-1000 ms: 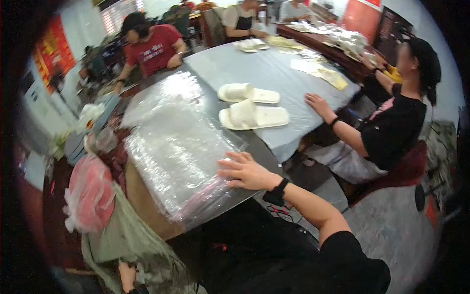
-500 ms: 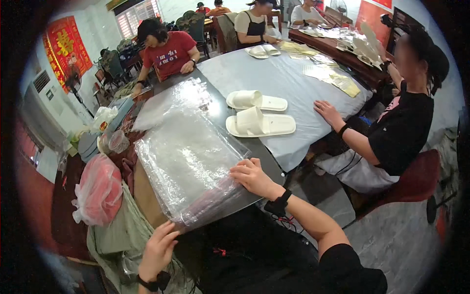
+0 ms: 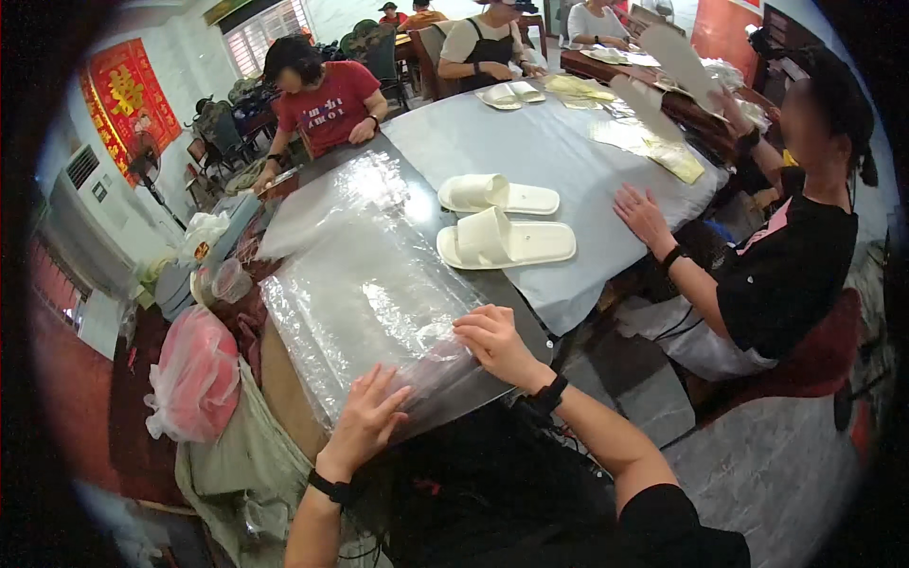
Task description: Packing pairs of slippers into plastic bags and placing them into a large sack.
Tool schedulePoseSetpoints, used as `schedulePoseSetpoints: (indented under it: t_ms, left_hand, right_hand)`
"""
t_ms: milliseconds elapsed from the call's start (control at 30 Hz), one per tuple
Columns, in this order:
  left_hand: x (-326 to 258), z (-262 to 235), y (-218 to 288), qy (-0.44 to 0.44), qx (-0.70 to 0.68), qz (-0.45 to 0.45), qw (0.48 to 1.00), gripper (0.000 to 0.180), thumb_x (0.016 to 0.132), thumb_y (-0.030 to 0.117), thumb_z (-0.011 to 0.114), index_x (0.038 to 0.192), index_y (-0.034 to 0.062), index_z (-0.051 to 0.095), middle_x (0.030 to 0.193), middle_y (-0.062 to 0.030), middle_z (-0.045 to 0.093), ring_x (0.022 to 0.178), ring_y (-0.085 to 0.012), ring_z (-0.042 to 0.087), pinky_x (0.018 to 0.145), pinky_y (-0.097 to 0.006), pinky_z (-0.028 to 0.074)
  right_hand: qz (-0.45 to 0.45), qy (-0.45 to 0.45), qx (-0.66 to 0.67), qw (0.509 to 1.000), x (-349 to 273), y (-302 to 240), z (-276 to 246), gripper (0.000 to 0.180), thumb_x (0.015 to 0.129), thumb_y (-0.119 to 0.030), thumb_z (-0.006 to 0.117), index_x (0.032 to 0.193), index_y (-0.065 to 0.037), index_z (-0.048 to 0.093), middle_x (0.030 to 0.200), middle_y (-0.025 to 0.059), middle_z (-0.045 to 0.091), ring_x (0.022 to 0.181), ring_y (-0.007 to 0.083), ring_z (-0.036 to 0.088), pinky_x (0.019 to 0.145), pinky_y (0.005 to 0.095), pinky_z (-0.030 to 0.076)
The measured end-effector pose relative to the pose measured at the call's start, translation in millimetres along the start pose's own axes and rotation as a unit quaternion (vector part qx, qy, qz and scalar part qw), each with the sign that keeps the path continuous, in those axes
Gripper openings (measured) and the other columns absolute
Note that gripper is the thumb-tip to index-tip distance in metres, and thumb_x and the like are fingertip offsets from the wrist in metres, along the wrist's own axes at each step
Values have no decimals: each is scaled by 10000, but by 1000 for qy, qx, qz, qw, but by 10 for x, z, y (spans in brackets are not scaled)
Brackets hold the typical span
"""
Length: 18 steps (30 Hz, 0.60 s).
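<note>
Resting flat on the stack of clear plastic bags [image 3: 369, 293], both hands are now on the work in the head view. The left hand [image 3: 367, 421], fingers spread, presses on the stack's near left corner at the table edge; a second ago it was out of sight, and half a second ago it was only coming up from below. The right hand [image 3: 494, 343] lies open on the near right corner, much where it was before, so neither hand is closed around anything. With two palms down, the slippery stack looks pinned and steadied rather than held by one side. The bags lie along the dark table [image 3: 516, 293], just left of a pair of white slippers [image 3: 502, 222] on the grey cloth. A pink bag [image 3: 197, 374] hangs to the left, and a seated person's hand [image 3: 644, 216] rests near the slippers
</note>
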<state>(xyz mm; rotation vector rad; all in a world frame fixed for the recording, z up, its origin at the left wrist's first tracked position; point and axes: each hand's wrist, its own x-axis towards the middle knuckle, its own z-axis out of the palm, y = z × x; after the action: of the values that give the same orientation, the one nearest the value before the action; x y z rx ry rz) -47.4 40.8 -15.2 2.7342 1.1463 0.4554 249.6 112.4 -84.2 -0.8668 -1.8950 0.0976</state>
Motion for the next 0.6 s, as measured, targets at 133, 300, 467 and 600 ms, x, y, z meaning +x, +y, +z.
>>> schedulePoseSetpoints:
  t_ms: [133,300,467,600]
  left_hand:
    - [-71,87,-51,28,-32,-63,997,491,868,105,733,1346,133,626,1505,-213,468,1430,-443,390,1122,-511,389]
    - [-72,172,-106,44,-5,-64,997,484,856,56,718,1328,126,641,1495,-210,475,1397,-427,426,1106,-508,402]
    - [-68,187,-145,54,55,-24,997,505,842,-21,671,1321,139,650,1486,-203,485,1361,-413,461,1084,-507,416]
    - [-110,227,-164,84,61,-35,994,515,829,-74,614,1317,89,640,1482,-207,491,1361,-412,463,1084,-525,409]
  right_hand:
    - [15,-3,-15,1000,42,-67,6,254,858,-44,713,1105,-103,717,1189,23,694,1120,229,609,980,419,376]
    - [-89,-111,-40,989,56,-198,-45,296,857,-130,721,1150,-165,725,1373,26,620,1264,249,538,1023,470,354]
    - [-96,-150,-27,984,93,-263,-97,225,873,-190,717,1096,-180,748,1446,33,571,1282,268,518,1061,490,342]
    - [-101,-187,-40,976,35,-177,-38,194,898,-196,701,1083,-188,759,1440,43,574,1269,271,521,1070,469,369]
